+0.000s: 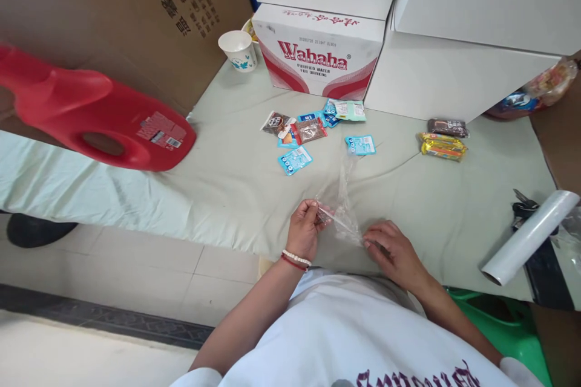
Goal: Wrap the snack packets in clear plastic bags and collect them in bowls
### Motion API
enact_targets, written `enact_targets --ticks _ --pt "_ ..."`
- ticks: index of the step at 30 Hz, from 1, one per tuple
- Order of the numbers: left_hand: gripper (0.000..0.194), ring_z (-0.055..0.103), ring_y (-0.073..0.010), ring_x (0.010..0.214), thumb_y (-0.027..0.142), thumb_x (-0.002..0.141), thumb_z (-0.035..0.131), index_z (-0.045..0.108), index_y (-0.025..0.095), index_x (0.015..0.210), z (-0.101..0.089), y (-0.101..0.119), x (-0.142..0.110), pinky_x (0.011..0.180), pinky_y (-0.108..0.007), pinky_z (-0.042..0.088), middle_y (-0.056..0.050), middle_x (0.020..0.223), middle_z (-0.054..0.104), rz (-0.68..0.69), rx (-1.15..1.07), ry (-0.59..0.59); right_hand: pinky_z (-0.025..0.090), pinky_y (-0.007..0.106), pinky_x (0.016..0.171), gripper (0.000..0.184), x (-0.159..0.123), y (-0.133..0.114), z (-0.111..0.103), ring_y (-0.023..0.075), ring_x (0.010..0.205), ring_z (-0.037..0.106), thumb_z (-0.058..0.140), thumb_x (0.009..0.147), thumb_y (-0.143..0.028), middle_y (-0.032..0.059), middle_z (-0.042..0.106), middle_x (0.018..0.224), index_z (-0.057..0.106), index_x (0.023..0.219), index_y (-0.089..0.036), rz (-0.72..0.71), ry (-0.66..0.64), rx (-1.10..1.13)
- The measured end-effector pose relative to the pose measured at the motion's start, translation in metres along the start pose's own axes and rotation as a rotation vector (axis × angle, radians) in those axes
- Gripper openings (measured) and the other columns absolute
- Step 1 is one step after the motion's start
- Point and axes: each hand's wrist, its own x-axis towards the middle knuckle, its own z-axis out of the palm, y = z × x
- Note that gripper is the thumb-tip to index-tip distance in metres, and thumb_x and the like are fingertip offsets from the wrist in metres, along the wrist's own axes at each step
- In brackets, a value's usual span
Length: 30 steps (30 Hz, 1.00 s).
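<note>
Crumpled clear plastic film (345,217) stretches between my two hands near the front of the cloth-covered table. My left hand (305,227) pinches its left edge between thumb and fingers; something small and reddish-brown shows through there, too blurred to name. At the film's right corner, the fingertips of my right hand (394,253) close on the plastic. The film's far end reaches a blue-and-white packet (361,145). Beyond my left hand lie another light-blue packet (295,160), a red-edged brown snack packet (309,130) and a dark brown packet (276,124).
A Wahaba-style white-and-red carton (318,54) stands at the back, beside a paper cup (238,51). A red jug (104,115) lies left. Yellow snack packs (442,147) and a plastic roll (529,239) are right. A green stool (503,326) sits below the edge.
</note>
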Motion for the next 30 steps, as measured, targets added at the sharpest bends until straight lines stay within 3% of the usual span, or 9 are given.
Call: enact_targets --ticks 2,5,7,11,16,19,22,26,30 --pt "0.043 0.069 -0.0164 0.078 0.059 0.075 0.076 0.055 0.022 0.084 0.002 -0.003 -0.001 0.068 -0.028 0.054 0.000 0.085 0.070 0.059 0.045 0.002 0.055 0.037 0.079 0.019 0.001 -0.003 -0.003 0.0209 0.094 0.065 0.056 0.096 -0.020 0.0072 0.068 0.106 0.070 0.108 -0.025 0.076 0.068 0.011" --pt "0.041 0.068 -0.0172 0.078 0.061 0.083 0.069 0.057 0.022 0.084 0.007 -0.006 -0.006 0.070 -0.029 0.054 -0.002 0.086 0.070 0.185 0.172 -0.018 0.052 0.032 0.069 0.019 0.013 -0.015 -0.003 0.0174 0.079 0.062 0.050 0.099 -0.021 0.0048 0.065 0.092 0.068 0.100 -0.024 0.159 0.283 0.043" --pt "0.040 0.067 -0.0173 0.077 0.061 0.087 0.065 0.059 0.022 0.084 0.010 -0.007 -0.011 0.071 -0.030 0.053 -0.003 0.084 0.070 0.266 0.255 -0.064 0.050 0.030 0.066 0.015 0.025 -0.022 0.005 0.0172 0.077 0.061 0.054 0.099 -0.027 0.0045 0.065 0.089 0.068 0.104 -0.024 0.167 0.215 0.091" --pt "0.039 0.064 -0.0166 0.078 0.060 0.094 0.058 0.060 0.022 0.088 0.011 -0.010 -0.018 0.076 -0.031 0.053 -0.003 0.087 0.069 0.336 0.262 -0.137 0.051 0.032 0.070 0.028 0.047 -0.019 0.036 0.0199 0.083 0.062 0.071 0.088 -0.039 0.0059 0.069 0.094 0.068 0.110 -0.021 0.213 -0.011 0.158" --pt "0.040 0.053 -0.0125 0.062 0.062 0.090 0.062 0.050 0.024 0.084 -0.001 -0.011 -0.006 0.055 -0.024 0.043 0.004 0.072 0.057 0.329 0.121 0.117 0.047 0.028 0.063 0.022 0.048 -0.004 0.051 0.0141 0.066 0.056 0.068 0.088 -0.044 0.0002 0.065 0.077 0.070 0.089 -0.021 0.467 0.073 0.616" --pt "0.041 0.045 -0.0101 0.056 0.060 0.089 0.064 0.046 0.024 0.080 -0.011 -0.006 0.004 0.051 -0.023 0.037 0.006 0.066 0.048 0.341 0.079 0.198 0.044 0.026 0.057 0.026 0.038 0.002 0.041 0.0119 0.061 0.050 0.073 0.083 -0.046 -0.0019 0.060 0.074 0.068 0.090 -0.021 0.589 0.270 0.771" --pt "0.042 0.043 -0.0090 0.055 0.059 0.089 0.065 0.045 0.023 0.078 -0.017 0.000 0.008 0.052 -0.022 0.038 0.007 0.066 0.046 0.389 0.063 0.247 0.039 0.024 0.052 0.030 0.023 0.005 0.024 0.0109 0.059 0.046 0.075 0.082 -0.048 -0.0027 0.057 0.074 0.066 0.090 -0.021 0.695 0.388 0.754" --pt "0.040 0.044 -0.0093 0.053 0.059 0.094 0.060 0.046 0.023 0.083 -0.014 0.000 0.004 0.050 -0.022 0.038 0.007 0.066 0.048 0.474 0.086 0.148 0.040 0.024 0.055 0.025 0.015 -0.009 0.008 0.0120 0.061 0.047 0.069 0.089 -0.047 -0.0028 0.054 0.071 0.066 0.090 -0.022 0.602 0.354 0.525" --pt "0.036 0.047 -0.0098 0.053 0.057 0.098 0.055 0.049 0.023 0.089 -0.005 -0.005 -0.006 0.051 -0.023 0.040 0.005 0.068 0.052 0.515 0.143 -0.018 0.045 0.026 0.062 0.025 0.037 -0.034 0.019 0.0131 0.068 0.053 0.072 0.088 -0.043 0.0029 0.065 0.094 0.069 0.105 -0.024 0.313 0.036 0.433"
